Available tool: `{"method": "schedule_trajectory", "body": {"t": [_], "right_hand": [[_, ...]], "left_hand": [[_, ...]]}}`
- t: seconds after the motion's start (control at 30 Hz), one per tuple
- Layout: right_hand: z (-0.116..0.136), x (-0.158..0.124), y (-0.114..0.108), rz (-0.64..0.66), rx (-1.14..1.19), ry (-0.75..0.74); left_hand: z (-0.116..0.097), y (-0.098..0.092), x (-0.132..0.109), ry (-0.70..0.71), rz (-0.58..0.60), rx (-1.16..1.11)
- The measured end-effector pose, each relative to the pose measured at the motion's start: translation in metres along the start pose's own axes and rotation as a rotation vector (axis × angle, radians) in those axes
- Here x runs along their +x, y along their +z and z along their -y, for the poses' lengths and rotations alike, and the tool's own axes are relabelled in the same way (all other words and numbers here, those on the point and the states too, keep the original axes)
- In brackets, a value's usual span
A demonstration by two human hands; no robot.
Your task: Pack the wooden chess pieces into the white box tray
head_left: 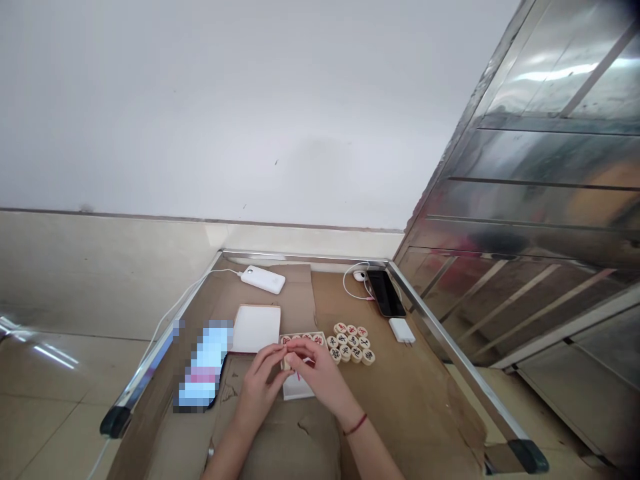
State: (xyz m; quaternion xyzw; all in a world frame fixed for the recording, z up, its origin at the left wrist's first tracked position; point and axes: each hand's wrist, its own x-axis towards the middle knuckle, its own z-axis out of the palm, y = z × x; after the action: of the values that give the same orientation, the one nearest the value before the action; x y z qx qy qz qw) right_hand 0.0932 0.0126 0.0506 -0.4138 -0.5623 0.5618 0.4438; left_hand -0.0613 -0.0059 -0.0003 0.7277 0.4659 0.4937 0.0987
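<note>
Over a small open box, my left hand and my right hand meet at the fingertips. Between them is a pale round Chinese chess piece, pinched by the fingers of both hands. A row of red-marked chess pieces sits in the far part of the box, partly hidden by my fingers. The near part shows a white bottom. Just right of the box, several chess pieces stand in stacks, red-marked ones at the back and dark-marked ones in front.
The white-lined box lid lies left of the box. A lit, blurred phone is further left. Behind are a white power bank with a cable, a black phone and a white charger. A metal rail edges the cardboard-covered table.
</note>
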Motion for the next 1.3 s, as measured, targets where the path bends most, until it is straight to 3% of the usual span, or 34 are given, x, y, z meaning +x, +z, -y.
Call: {"method": "schedule_trajectory", "body": {"t": [0.23,0.57,0.63,0.77,0.83,1.03,1.3], "right_hand": [[-0.007,-0.011,-0.001,0.0,0.116,0.038],[-0.013,-0.011,-0.004,-0.059,0.005,0.033],[-0.015,-0.01,-0.01,-0.154,-0.098,-0.035],[-0.023,-0.012,-0.03,-0.566,-0.369,-0.287],[-0.032,-0.015,-0.042,-0.688,-0.428,-0.347],[-0.054,-0.021,-0.055,-0.795,-0.535,-0.372],[-0.055,-0.023,-0.053,-0.751,-0.563,-0.416]], "left_hand": [[0.0,0.002,0.001,0.064,0.003,-0.021],[-0.009,0.0,0.007,0.174,0.092,-0.005],[-0.01,-0.001,0.007,0.128,0.059,-0.002],[-0.004,0.0,0.008,0.031,-0.021,0.013],[0.0,0.001,0.009,0.021,-0.006,0.028],[-0.004,0.003,0.009,-0.002,0.149,0.286],[-0.013,0.001,0.01,0.019,0.183,0.397]]}}
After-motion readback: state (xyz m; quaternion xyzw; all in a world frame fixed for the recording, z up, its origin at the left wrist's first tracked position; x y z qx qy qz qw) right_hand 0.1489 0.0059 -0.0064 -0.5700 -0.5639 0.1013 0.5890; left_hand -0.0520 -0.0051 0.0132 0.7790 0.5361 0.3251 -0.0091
